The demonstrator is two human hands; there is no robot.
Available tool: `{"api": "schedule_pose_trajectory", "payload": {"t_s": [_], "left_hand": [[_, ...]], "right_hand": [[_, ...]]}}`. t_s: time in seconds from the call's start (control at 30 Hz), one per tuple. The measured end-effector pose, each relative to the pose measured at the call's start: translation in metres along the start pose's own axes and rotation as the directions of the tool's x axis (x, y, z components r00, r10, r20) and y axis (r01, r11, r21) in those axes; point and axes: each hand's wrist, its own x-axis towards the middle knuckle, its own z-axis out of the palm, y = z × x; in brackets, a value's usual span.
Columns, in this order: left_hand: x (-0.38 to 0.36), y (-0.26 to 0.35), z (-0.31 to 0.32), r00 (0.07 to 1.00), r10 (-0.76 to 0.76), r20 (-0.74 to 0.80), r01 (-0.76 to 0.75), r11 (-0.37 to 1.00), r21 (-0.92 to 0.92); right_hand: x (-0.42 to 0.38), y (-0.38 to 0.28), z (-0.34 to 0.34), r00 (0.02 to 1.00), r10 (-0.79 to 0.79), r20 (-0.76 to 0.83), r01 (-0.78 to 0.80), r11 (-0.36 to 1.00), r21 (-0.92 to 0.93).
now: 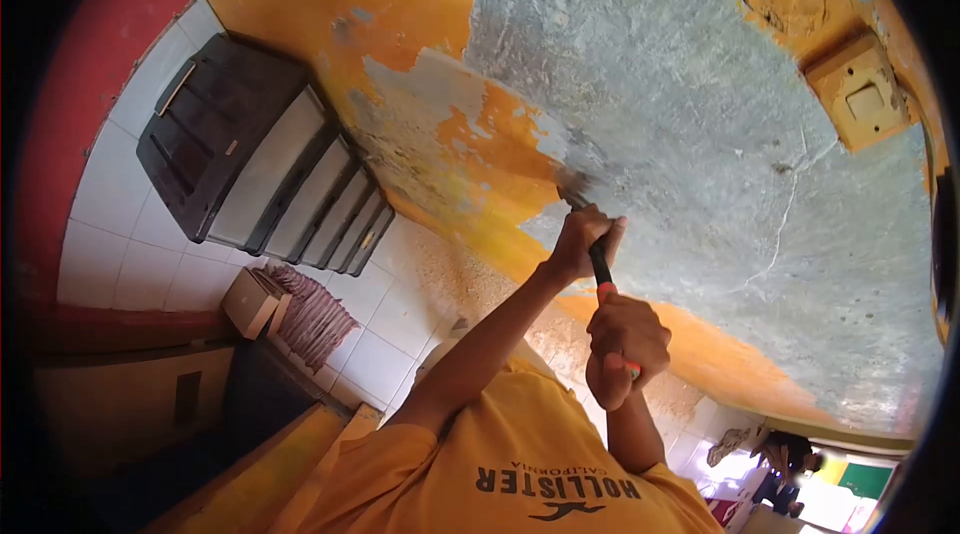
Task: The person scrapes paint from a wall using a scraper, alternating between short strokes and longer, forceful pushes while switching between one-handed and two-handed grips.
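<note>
Both hands grip the scraper [592, 244]: the left hand [578, 239] has its fingers closed near the blade, the right hand [625, 349] closed on the handle end. The long axis points up-left, blade touching the wall [700, 114] at the orange paint [500, 154] edge.

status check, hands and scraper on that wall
Left hand and right hand both gripping scraper. Blade on orange paint. Nothing blocking.
</note>
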Motion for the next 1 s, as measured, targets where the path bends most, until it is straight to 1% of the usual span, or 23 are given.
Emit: {"api": "schedule_pose_trajectory", "payload": {"t_s": [0.07, 0.1, 0.13, 0.2, 0.27, 0.3, 0.4, 0.43, 0.47, 0.53, 0.57, 0.6, 0.67, 0.73, 0.77, 0.8, 0.87, 0.9, 0.93, 1.0], "left_hand": [[0.012, 0.012, -0.007, 0.999, 0.017, 0.044, -0.015, 0.999, -0.042], [0.021, 0.027, -0.005, 0.997, 0.066, -0.042, -0.069, 0.996, -0.064], [0.025, 0.032, -0.003, 0.998, 0.052, -0.028, -0.054, 0.995, -0.086], [0.015, 0.011, 0.006, 0.993, 0.067, -0.099, -0.074, 0.995, -0.069], [0.000, -0.011, -0.002, 1.000, -0.022, -0.002, 0.022, 1.000, -0.014], [0.001, -0.010, -0.010, 0.993, -0.088, 0.076, 0.084, 0.995, 0.046], [0.009, 0.013, -0.008, 0.999, 0.007, -0.034, -0.009, 0.997, -0.078], [0.013, 0.017, -0.005, 0.997, 0.055, -0.047, -0.059, 0.994, -0.087], [0.014, 0.015, -0.004, 0.998, 0.047, -0.048, -0.050, 0.996, -0.069], [0.006, -0.001, 0.001, 0.998, 0.030, -0.055, -0.032, 0.999, -0.035], [-0.002, -0.015, 0.000, 0.999, 0.005, -0.037, -0.005, 1.000, -0.003], [-0.004, -0.016, -0.004, 0.998, -0.067, -0.012, 0.067, 0.998, 0.018], [-0.009, -0.017, -0.002, 0.995, -0.099, -0.016, 0.099, 0.995, -0.008], [0.004, 0.008, -0.001, 1.000, -0.007, -0.017, 0.005, 0.996, -0.094], [0.016, 0.024, -0.007, 0.999, 0.039, 0.011, -0.037, 0.992, -0.120], [0.014, 0.021, -0.006, 0.999, 0.035, 0.000, -0.035, 0.995, -0.096], [0.006, 0.001, 0.000, 0.999, 0.041, -0.029, -0.043, 0.998, -0.049], [-0.002, -0.008, -0.004, 1.000, 0.009, 0.011, -0.008, 0.999, -0.045], [-0.007, -0.015, -0.006, 0.998, -0.062, 0.015, 0.062, 0.998, -0.014], [-0.010, -0.015, -0.008, 0.997, -0.065, 0.049, 0.066, 0.997, -0.033]], "right_hand": [[0.004, -0.007, 0.004, 0.999, -0.037, -0.038, 0.035, 0.998, -0.054], [0.011, -0.021, 0.004, 0.999, -0.048, -0.009, 0.047, 0.998, -0.047], [0.014, -0.034, 0.004, 0.999, -0.049, 0.023, 0.050, 0.998, -0.040], [0.007, -0.012, 0.003, 0.999, -0.018, -0.033, 0.018, 1.000, 0.001], [0.004, 0.016, 0.003, 0.998, 0.026, -0.060, -0.024, 0.999, 0.034], [0.002, 0.022, 0.005, 0.998, 0.032, -0.045, -0.029, 0.998, 0.056], [-0.006, -0.004, 0.015, 0.998, -0.036, -0.051, 0.032, 0.998, -0.059], [-0.002, -0.009, 0.014, 0.998, -0.049, -0.035, 0.048, 0.998, -0.036], [0.002, -0.015, 0.014, 0.998, -0.063, -0.018, 0.063, 0.998, -0.012], [0.001, 0.003, 0.010, 0.996, -0.079, -0.042, 0.079, 0.997, 0.011], [0.000, 0.018, 0.006, 0.999, -0.050, -0.015, 0.050, 0.999, 0.018], [0.001, 0.024, 0.007, 0.999, -0.053, -0.005, 0.053, 0.998, 0.027], [0.001, 0.018, 0.009, 0.998, -0.064, 0.007, 0.063, 0.998, 0.025], [0.006, 0.000, 0.010, 0.995, -0.097, 0.017, 0.096, 0.995, 0.008], [0.012, -0.013, 0.009, 0.992, -0.117, 0.042, 0.117, 0.993, 0.011], [0.014, -0.021, 0.008, 0.988, -0.140, 0.067, 0.139, 0.990, 0.016], [-0.004, 0.007, 0.005, 0.992, -0.124, 0.022, 0.123, 0.992, 0.038], [-0.006, 0.023, 0.007, 0.993, -0.116, 0.017, 0.116, 0.993, 0.037], [-0.009, 0.024, 0.008, 0.995, -0.094, 0.018, 0.094, 0.995, 0.032], [-0.017, 0.027, 0.009, 0.999, -0.050, 0.019, 0.050, 0.999, 0.022]]}}
